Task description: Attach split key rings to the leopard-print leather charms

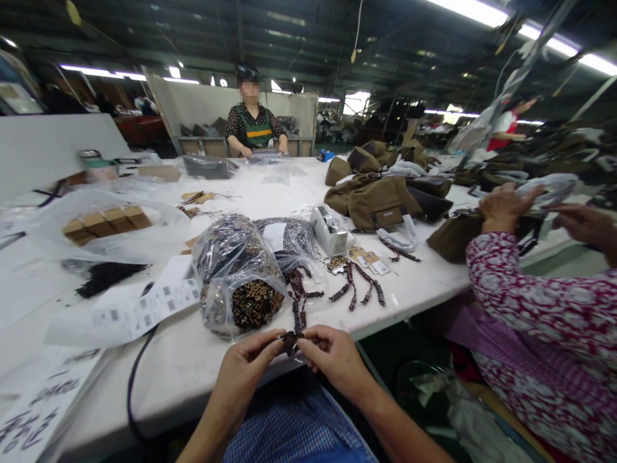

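At the table's near edge, my left hand and my right hand pinch a small dark brown strap piece between thumbs and fingertips. A dark banded strap lies just beyond my fingers; I cannot tell whether it joins the piece. Behind my left hand stands a clear plastic bag full of leopard-print pieces with small metal rings. Right of it are several similar dark straps, a leopard-print piece and tan tags.
A white tape dispenser stands behind the tags. Brown handbags are piled beyond it. At right, a co-worker's hands handle another handbag. Label sheets and bagged cardboard pieces lie at left. Another person works across the table.
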Available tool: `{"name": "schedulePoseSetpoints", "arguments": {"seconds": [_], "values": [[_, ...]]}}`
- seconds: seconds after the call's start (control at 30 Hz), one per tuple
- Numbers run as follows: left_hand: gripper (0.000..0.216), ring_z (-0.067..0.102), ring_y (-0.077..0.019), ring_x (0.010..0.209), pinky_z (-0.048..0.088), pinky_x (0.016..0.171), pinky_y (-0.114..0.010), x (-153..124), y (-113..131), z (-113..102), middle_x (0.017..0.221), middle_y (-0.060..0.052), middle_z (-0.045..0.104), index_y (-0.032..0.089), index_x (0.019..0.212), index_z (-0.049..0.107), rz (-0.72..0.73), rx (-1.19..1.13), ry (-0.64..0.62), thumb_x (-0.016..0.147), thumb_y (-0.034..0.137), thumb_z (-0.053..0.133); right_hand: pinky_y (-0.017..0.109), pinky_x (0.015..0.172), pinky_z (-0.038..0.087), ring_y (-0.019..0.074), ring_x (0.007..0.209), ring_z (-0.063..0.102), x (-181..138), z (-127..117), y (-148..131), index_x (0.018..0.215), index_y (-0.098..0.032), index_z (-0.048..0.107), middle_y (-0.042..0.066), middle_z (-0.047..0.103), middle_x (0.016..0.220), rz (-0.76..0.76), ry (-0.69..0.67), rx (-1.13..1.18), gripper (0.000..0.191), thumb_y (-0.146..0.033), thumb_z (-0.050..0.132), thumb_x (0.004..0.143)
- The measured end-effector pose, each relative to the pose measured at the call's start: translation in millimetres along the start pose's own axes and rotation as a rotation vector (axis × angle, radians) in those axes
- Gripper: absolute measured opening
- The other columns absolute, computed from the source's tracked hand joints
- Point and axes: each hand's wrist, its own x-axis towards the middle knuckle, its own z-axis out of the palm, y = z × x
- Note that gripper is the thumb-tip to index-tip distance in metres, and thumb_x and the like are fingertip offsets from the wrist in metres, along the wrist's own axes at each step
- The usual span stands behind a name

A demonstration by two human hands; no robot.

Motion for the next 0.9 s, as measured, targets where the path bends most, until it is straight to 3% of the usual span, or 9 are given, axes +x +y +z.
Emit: {"name": "schedulePoseSetpoints", "arguments": {"seconds": [0.2,0.43,0.67,0.9], "values": [[0.036,0.070,-0.0258,0.099,0.053,0.093,-0.034,-3,-1,3,0.102,-0.008,0.077,0.017,0.098,0.077,-0.066,-0.155,0.021,0.075,0.045,0.073,0.020,0.048,0.044,0.0098,0.048,0.053,2,3,7,0.086,-0.012,0.070,0.000,0.061,0.059,0.010,-0.001,0.000,0.029,-0.040,0.069,0.079],[0.033,0.066,-0.0247,0.100,0.049,0.095,-0.034,-3,1,-1,0.100,-0.008,0.074,0.016,0.095,0.071,0.129,0.051,0.177,0.082,0.046,0.065,0.019,0.047,0.043,0.0096,0.051,0.054,0,4,11,0.099,-0.013,0.069,-0.001,0.061,0.063,0.019,0.067,0.156,0.038,-0.045,0.071,0.078],[0.027,0.068,-0.0233,0.094,0.053,0.089,-0.033,-4,-6,-4,0.098,-0.006,0.074,0.020,0.091,0.072,0.234,0.239,-0.025,0.086,0.044,0.060,0.021,0.055,0.047,0.0116,0.057,0.057,1,0,11,0.096,-0.014,0.072,0.000,0.063,0.065,-0.064,0.128,0.146,0.033,-0.044,0.068,0.083],[0.019,0.069,-0.0240,0.100,0.052,0.096,-0.035,-9,2,8,0.104,-0.005,0.076,0.024,0.090,0.076,0.296,0.351,-0.104,0.087,0.036,0.062,0.030,0.079,0.051,0.0198,0.085,0.065,-7,0,-3,0.096,-0.021,0.076,0.006,0.071,0.091,-0.327,0.215,-0.186,0.018,-0.030,0.063,0.088]]}}
